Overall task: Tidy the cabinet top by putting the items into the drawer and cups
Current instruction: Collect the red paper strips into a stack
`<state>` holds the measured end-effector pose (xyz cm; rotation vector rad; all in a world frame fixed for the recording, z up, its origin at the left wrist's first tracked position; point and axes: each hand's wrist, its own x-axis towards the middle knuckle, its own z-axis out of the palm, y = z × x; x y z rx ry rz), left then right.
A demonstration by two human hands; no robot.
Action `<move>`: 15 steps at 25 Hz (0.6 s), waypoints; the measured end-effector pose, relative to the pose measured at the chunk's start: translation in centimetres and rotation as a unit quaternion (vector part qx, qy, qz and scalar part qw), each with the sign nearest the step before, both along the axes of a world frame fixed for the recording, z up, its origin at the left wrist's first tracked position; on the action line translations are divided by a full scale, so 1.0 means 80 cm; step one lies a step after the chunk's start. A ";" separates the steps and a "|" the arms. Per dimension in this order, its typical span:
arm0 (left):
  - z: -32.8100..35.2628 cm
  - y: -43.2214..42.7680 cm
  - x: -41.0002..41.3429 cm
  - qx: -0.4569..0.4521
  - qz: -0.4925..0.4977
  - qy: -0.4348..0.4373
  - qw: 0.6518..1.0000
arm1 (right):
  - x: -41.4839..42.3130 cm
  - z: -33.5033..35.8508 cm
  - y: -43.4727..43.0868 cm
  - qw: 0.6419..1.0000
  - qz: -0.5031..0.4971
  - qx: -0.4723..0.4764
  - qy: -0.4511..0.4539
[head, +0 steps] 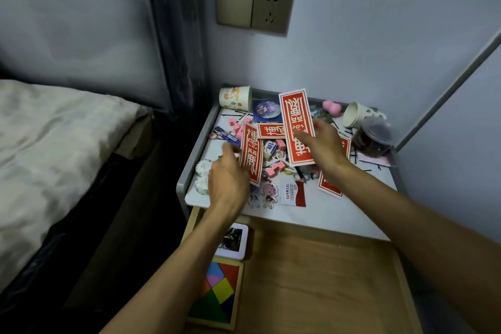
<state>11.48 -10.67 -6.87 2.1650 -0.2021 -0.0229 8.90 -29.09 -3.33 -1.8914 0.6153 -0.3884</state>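
My right hand (324, 144) pinches a long red card with white characters (294, 114) and holds it lifted above the cabinet top (320, 207). My left hand (229, 175) grips the lower end of a second red card (251, 153) lying among the clutter. A third red card (269, 130) lies flat behind them, and another (329, 187) shows under my right wrist. One paper cup (235, 97) lies on its side at the back left, a second cup (357, 114) at the back right. The wooden drawer (320, 274) stands pulled open below.
Pink blocks, an eraser (270, 148), a blue tube (226, 135), a round badge (267, 110), stickers, hairpins and a clear lidded jar (375, 138) crowd the top. A photo card (232, 240) and a coloured tangram box (217, 294) lie in the drawer's left side. A bed is at the left.
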 end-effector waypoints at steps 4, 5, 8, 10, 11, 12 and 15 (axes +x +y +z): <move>0.029 0.019 0.014 -0.145 0.062 0.101 0.982 | -0.034 0.019 0.014 0.999 0.039 0.011 -0.018; 0.033 0.025 0.018 -0.174 0.082 0.110 0.975 | -0.042 0.021 0.015 0.999 0.048 0.013 -0.010; 0.041 0.047 0.023 -0.257 0.129 0.122 0.950 | -0.058 0.024 0.022 0.996 0.069 0.051 0.028; 0.045 0.059 0.025 -0.307 0.133 0.143 0.932 | -0.062 0.029 0.025 0.990 0.094 0.078 0.065; 0.048 0.063 0.024 -0.324 0.118 0.153 0.926 | -0.061 0.032 0.026 0.986 0.120 0.085 0.084; 0.051 0.066 0.022 -0.334 0.093 0.161 0.924 | -0.060 0.037 0.027 0.980 0.152 0.083 0.103; 0.062 0.072 0.014 -0.314 -0.004 0.170 0.934 | -0.056 0.054 0.032 0.964 0.221 0.072 0.129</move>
